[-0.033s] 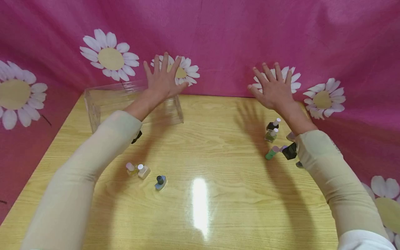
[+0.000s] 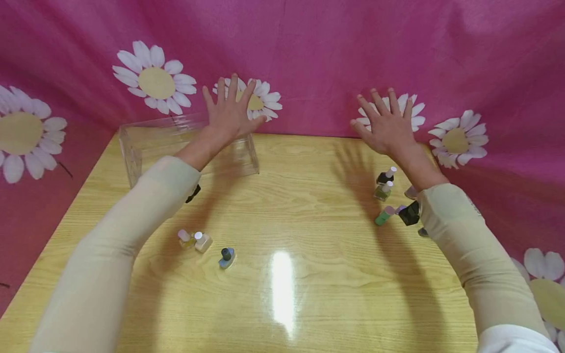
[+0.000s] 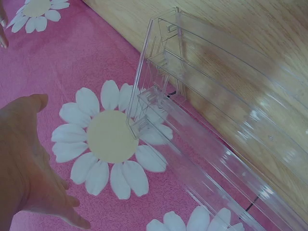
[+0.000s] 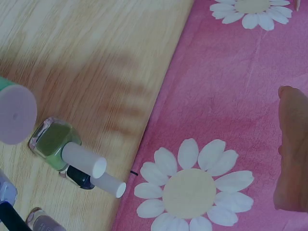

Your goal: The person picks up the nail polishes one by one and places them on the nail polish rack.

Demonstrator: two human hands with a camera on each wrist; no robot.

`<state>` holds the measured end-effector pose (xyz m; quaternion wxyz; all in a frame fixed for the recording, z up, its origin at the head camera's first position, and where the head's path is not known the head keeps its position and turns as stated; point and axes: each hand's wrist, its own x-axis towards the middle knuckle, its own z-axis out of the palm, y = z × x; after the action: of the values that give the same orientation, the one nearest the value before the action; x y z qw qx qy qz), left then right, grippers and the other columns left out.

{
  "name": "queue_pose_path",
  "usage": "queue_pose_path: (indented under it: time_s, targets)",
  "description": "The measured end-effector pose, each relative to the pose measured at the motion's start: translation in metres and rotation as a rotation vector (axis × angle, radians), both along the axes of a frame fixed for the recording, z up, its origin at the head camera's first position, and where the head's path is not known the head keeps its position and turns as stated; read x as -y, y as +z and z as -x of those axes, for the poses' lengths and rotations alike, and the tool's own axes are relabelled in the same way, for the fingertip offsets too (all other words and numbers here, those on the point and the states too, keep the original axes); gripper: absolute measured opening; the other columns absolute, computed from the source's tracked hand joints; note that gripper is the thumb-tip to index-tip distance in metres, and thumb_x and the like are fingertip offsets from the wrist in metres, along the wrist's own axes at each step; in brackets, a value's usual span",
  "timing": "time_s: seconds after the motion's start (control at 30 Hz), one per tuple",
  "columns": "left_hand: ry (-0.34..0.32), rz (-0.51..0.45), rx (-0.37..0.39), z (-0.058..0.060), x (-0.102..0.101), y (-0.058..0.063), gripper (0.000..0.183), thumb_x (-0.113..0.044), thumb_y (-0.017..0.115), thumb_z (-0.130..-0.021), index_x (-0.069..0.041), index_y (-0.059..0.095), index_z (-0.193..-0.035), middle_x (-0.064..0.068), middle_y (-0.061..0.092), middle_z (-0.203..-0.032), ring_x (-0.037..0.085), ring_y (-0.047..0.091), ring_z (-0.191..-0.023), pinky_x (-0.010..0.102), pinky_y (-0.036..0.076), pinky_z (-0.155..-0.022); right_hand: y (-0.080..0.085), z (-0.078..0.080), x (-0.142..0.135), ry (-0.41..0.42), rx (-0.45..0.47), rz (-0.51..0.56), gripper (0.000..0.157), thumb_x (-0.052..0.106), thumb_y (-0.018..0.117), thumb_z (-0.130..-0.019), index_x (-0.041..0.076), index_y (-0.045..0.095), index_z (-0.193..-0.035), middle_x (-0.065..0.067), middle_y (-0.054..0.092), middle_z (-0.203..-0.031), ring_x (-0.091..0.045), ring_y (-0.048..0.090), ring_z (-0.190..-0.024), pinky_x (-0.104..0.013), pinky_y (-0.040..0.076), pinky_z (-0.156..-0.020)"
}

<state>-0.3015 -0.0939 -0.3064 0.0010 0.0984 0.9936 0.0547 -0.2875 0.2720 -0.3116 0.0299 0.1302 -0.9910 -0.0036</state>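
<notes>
My left hand point(image 2: 229, 115) is held up with fingers spread, in front of the pink daisy cloth and overlapping the clear plastic tiered rack point(image 2: 190, 147) in the head view. Nothing is in it. That rack point(image 3: 216, 96) fills the right side of the left wrist view, its steps see-through. Fingers fanned out and holding nothing, my right hand point(image 2: 388, 128) is raised at the table's far edge. Below it stand nail polish bottles: a dark one point(image 2: 385, 176), an olive green one point(image 2: 383, 191) with a white cap, and a green one point(image 2: 385, 215) with a pink cap.
At the left stand a yellowish bottle point(image 2: 186, 239), a pale pink bottle point(image 2: 203, 242) and a blue-grey bottle point(image 2: 227, 258) with a dark cap. A black-capped thing point(image 2: 409, 214) and other bottles sit partly hidden by the right sleeve. The daisy cloth point(image 2: 309, 68) hangs behind the wooden table point(image 2: 282, 206).
</notes>
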Motion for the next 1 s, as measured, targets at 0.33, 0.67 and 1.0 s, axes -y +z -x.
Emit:
queue_pose_path:
  time_s: [0.33, 0.67, 1.0]
  targets:
    - [-0.012, 0.010, 0.001, -0.002, 0.004, 0.000, 0.087, -0.066, 0.039, -0.096, -0.029, -0.008, -0.159, 0.016, -0.014, -0.164, 0.042, -0.014, -0.148, 0.069, -0.011, -0.107, -0.002, -0.005, -0.003, -0.011, -0.019, 0.037, 0.071, 0.059, 0.027, -0.102, 0.021, 0.016, -0.161, -0.012, 0.005, -0.166, -0.038, -0.012, -0.149, -0.066, -0.016, -0.107]
    - [-0.025, -0.025, 0.003, -0.009, 0.010, 0.000, 0.086, -0.063, 0.042, -0.096, -0.027, -0.002, -0.161, 0.015, -0.010, -0.165, 0.041, -0.010, -0.148, 0.069, -0.010, -0.108, -0.008, -0.010, -0.002, -0.025, -0.011, 0.064, 0.071, 0.058, 0.029, -0.102, 0.020, 0.016, -0.161, -0.013, 0.007, -0.166, -0.037, -0.008, -0.150, -0.067, -0.014, -0.108]
    - [-0.020, -0.088, 0.001, -0.021, 0.031, -0.009, 0.082, -0.058, 0.044, -0.097, -0.020, 0.009, -0.161, 0.021, 0.012, -0.161, 0.044, 0.007, -0.147, 0.070, -0.001, -0.109, -0.015, -0.021, 0.016, 0.036, -0.026, 0.119, 0.063, 0.049, 0.034, -0.106, 0.007, 0.035, -0.152, -0.017, 0.027, -0.158, -0.040, 0.011, -0.148, -0.065, 0.001, -0.112]
